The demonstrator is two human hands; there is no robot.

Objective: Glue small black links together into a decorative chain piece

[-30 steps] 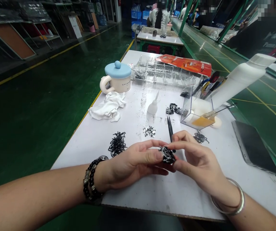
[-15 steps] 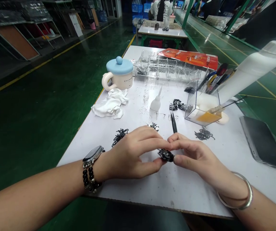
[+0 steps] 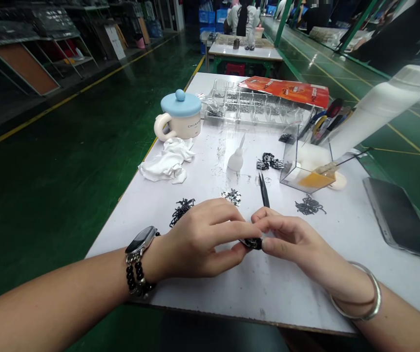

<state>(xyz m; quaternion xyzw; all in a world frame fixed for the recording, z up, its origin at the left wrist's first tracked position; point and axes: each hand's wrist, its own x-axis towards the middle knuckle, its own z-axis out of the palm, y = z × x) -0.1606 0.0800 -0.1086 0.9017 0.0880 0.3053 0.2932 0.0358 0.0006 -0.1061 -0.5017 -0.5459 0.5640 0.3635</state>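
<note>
Between my hands, just above the front part of the white table (image 3: 210, 293), is a small shiny black part (image 3: 253, 242). My left hand (image 3: 210, 237) pinches it from the left, its index finger lying over the top and hiding some of it. The fingertips of my right hand (image 3: 292, 237) close on its right end. Black tweezers (image 3: 263, 190) lie just beyond my right fingers. Nearby are a pile of small silvery pieces (image 3: 232, 196), a heap of black curved pieces (image 3: 181, 211) and, to the right, another dark heap (image 3: 309, 205).
Further back stand a lidded mug (image 3: 181, 117), a small dropper bottle (image 3: 236, 159) and a clear compartment tray (image 3: 246, 105). A white cloth (image 3: 168, 161) lies left. On the right are a clear holder (image 3: 307, 168) with tools and a white bottle, and a phone (image 3: 400, 215).
My left index finger has come down over the black part, which now shows less. The whole view has shifted slightly.
</note>
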